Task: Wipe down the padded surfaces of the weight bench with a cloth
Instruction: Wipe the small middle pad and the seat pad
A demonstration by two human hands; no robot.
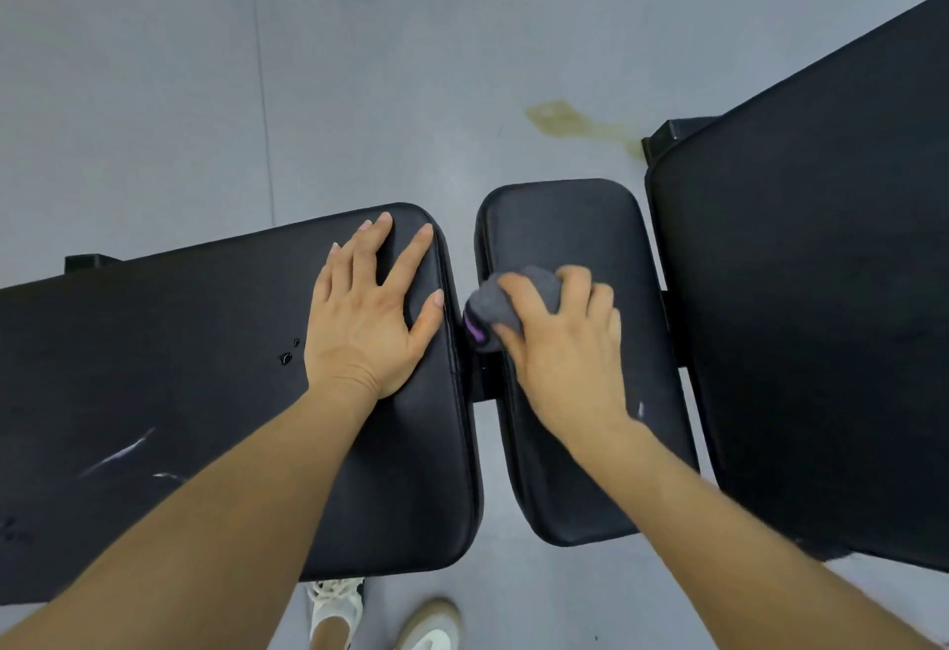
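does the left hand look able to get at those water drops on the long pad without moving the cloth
Probably yes. The left hand lies flat on the long pad, and the drops sit just beside its wrist with nothing between. The right hand holds the cloth on the other pad.

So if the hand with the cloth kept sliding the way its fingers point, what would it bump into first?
Probably the long black bench pad where the left hand rests; the right hand, gripping the bunched grey cloth, points across the narrow gap.
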